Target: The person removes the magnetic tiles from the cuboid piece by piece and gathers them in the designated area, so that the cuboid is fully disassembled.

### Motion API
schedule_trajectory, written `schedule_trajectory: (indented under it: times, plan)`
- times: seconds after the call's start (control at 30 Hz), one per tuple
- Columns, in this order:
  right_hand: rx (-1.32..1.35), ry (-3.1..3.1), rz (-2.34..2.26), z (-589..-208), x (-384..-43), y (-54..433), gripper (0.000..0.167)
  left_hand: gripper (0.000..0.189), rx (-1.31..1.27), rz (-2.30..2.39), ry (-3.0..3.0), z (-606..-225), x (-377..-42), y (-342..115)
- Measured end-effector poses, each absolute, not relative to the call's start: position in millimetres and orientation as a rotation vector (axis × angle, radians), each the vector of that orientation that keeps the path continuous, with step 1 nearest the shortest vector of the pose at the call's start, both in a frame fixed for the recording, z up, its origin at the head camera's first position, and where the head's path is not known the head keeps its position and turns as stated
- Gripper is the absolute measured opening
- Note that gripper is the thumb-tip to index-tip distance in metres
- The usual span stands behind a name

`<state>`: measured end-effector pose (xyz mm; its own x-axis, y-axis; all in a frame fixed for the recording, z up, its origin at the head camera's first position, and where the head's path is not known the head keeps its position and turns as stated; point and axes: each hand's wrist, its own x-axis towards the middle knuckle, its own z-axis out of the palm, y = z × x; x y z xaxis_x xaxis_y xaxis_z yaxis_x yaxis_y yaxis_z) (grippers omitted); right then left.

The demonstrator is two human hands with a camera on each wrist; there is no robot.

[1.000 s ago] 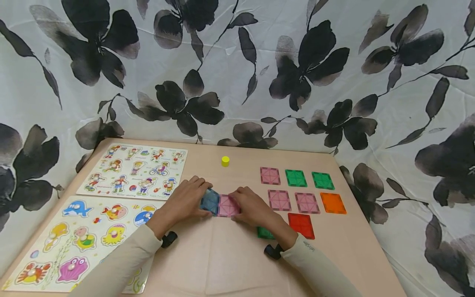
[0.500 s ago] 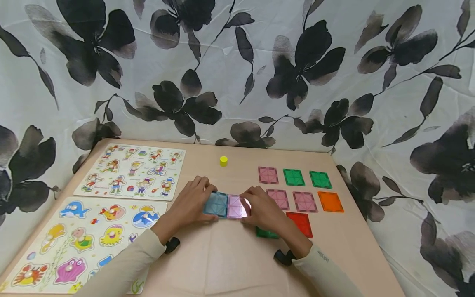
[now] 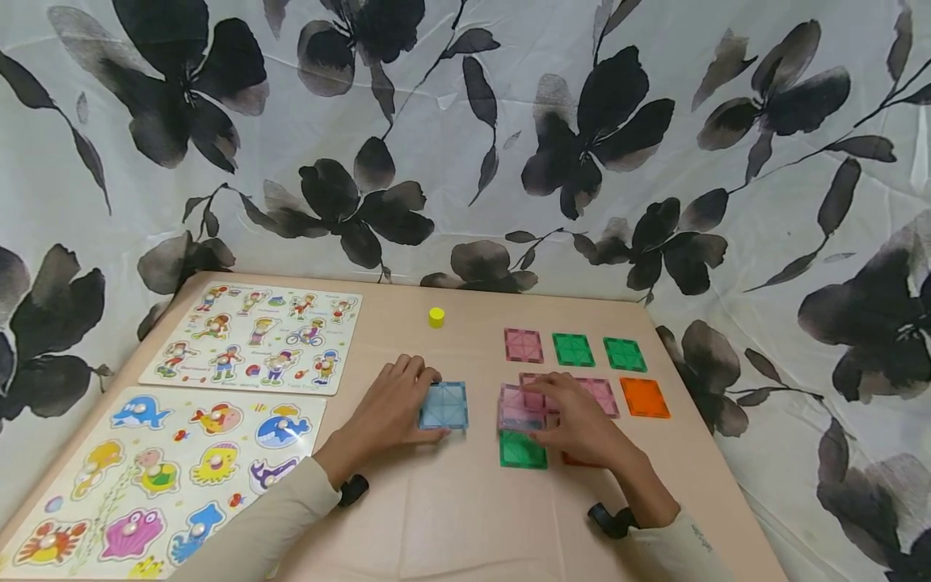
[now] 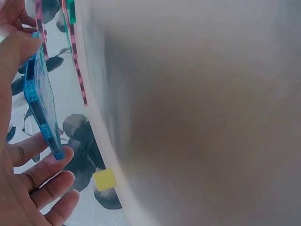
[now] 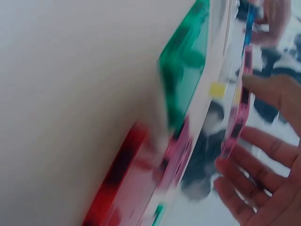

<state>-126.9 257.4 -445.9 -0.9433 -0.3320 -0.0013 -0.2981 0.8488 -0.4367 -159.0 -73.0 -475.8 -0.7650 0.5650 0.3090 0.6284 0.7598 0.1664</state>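
Observation:
In the head view my left hand (image 3: pixel 384 414) pinches a clear blue square magnetic tile (image 3: pixel 444 406) between thumb and fingers. The left wrist view shows that blue tile (image 4: pixel 42 99) held by its edges, off the table. My right hand (image 3: pixel 585 420) grips a pink magnetic tile (image 3: pixel 511 408) by its right side, to the right of the blue one with a gap between them. Below and partly behind the pink tile lies a green tile (image 3: pixel 523 451). A red tile (image 5: pixel 120 181) is mostly hidden under the right hand in the head view.
Several loose tiles lie on the right of the table, among them an orange tile (image 3: pixel 644 398) and a green tile (image 3: pixel 573 350). A yellow cylinder (image 3: pixel 436 317) stands near the back edge. Two picture puzzle boards, one with children (image 3: pixel 243 331) and one with sea animals (image 3: pixel 174 453), cover the left.
The blue and pink tiles were side by side and are now apart. My right hand has moved right with the pink tile; my left hand has shifted slightly right with the blue one.

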Motion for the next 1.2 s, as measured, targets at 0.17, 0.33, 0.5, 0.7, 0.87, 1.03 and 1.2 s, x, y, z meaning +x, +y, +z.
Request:
schedule_trajectory:
  times: [0.17, 0.33, 0.5, 0.7, 0.87, 1.03, 1.2]
  plan:
    - [-0.454, 2.936, -0.709, -449, -119, 297, 0.07, 0.077, -0.977, -0.36, -2.721, -478, -154, -71]
    - [-0.375, 2.907, -0.759, -450, -111, 335, 0.071, 0.077, -1.012, -0.336, -2.704, -480, -151, -69]
    - [-0.324, 2.89, -0.803, -452, -103, 375, 0.069, 0.077, -1.03, -0.306, -2.716, -481, -148, -67]
    - [-0.276, 2.871, -0.79, -453, -95, 416, 0.071, 0.08, -1.056, -0.249, -2.759, -482, -145, -64]
    - [-0.261, 2.828, -0.794, -454, -90, 438, 0.068, 0.081, -1.072, -0.231, -2.778, -481, -141, -61]
    - [-0.253, 2.836, -0.762, -455, -88, 449, 0.067, 0.08, -1.1, -0.202, -2.746, -480, -140, -59]
    - [-0.256, 2.852, -0.695, -460, -88, 452, 0.067, 0.08, -1.11, -0.197, -2.74, -481, -140, -58]
